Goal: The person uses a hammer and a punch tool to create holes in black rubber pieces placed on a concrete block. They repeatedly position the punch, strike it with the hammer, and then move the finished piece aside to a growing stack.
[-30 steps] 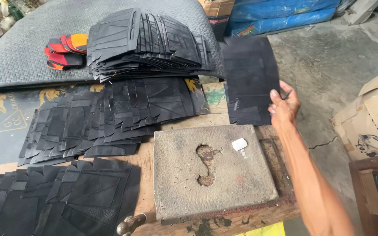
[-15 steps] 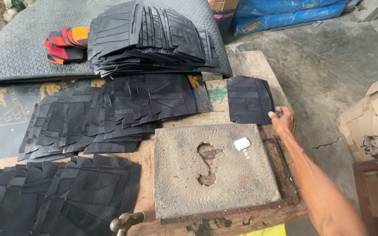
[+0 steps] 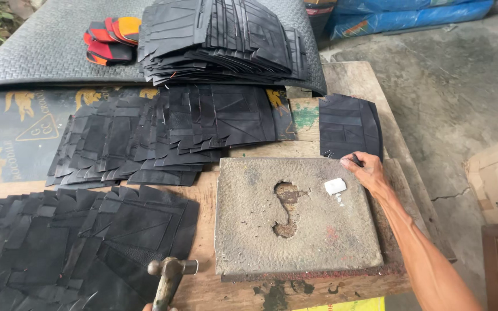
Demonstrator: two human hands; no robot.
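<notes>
Head view: flat black leather panel at 1 o'clock on the wooden desk is pinched at its lower edge by the right hand; metal-headed hammer sits at 6, left hand's grip can't be told.

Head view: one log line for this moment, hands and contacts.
right hand: on black sheet, by stone slab | left hand: barely visible, at hammer | white chalk: on slab

black leather pieces, grey stone slab, white chalk, red-orange-black gloves, blue tarp.
</notes>
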